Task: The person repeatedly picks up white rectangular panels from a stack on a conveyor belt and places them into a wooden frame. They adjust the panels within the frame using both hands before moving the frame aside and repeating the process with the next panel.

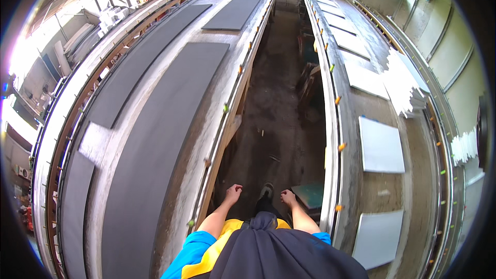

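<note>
My left hand (233,193) hangs beside the inner edge of the long left table, its fingers curled in and nothing visible in it. Across the aisle, my right hand (288,196) is loosely closed too, seemingly holding nothing, and is nearest the right table's rail (330,175). Neither hand touches a table. On the left table lie long dark grey panels (165,108), flat and in two rows. White square sheets (381,144) lie spaced in a row along the right table.
The dark floor aisle (274,119) runs between both tables, with my shoe (266,191) on it. Orange and green pegs (342,146) line the table rails. A stack of white sheets (403,85) sits on the right table. A greenish board (309,195) lies low by my right hand.
</note>
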Available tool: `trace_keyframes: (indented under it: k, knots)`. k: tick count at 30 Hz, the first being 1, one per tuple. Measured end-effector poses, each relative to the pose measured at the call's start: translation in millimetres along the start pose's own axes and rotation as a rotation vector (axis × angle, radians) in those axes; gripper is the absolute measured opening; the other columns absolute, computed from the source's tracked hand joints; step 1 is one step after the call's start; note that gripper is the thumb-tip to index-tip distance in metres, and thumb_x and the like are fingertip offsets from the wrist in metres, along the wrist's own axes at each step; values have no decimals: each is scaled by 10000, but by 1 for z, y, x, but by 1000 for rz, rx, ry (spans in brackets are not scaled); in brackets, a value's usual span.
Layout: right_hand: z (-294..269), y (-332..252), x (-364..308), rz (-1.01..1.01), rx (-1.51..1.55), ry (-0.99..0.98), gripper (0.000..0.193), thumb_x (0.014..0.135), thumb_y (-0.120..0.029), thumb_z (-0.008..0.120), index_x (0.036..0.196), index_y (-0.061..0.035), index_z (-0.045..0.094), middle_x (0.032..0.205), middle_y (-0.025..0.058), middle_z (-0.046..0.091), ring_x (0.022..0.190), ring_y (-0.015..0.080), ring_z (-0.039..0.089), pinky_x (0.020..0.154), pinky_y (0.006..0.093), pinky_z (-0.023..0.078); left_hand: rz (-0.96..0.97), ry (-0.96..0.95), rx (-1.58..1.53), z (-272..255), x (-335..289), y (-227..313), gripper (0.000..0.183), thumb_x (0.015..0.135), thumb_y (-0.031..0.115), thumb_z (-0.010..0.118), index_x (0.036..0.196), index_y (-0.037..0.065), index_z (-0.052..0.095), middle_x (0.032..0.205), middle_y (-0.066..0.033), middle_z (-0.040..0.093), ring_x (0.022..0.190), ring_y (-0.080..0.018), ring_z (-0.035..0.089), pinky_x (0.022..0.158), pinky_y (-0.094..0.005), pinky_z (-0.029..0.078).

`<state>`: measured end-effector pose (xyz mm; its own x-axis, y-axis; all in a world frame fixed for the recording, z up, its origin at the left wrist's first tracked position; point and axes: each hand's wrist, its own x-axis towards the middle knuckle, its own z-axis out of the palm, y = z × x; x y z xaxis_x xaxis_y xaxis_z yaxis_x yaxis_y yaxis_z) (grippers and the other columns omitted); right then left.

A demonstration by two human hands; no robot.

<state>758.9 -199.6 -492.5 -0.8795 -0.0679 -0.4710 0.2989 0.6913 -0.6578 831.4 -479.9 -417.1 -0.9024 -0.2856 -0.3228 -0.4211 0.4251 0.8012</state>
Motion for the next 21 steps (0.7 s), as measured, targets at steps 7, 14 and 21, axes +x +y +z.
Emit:
trace_keyframes:
  k: [7,14,21]
  knots:
    - [-64,-125,109,126,350,-22,205,812,-81,475,975,-5,574,746,96,615,617,146,591,523,271,492,49,-24,-94,-9,137,101,223,811,152,520,1000,61,593,901,-109,640,857,-217,612,762,-314,472]
    - [-107,-207,220,55,373,-53,206,846,-124,467,1006,-41,568,778,72,612,602,144,579,515,270,469,96,-21,-258,-1,272,183,210,830,116,492,1003,45,587,863,-83,647,813,-158,618,730,-278,475]
    - [-214,-392,333,-100,699,-100,240,886,-182,445,1071,-57,532,875,62,608,753,141,592,651,266,475,108,55,-623,-7,445,295,224,863,96,449,1048,56,568,915,-32,622,820,-92,576,687,-220,441]
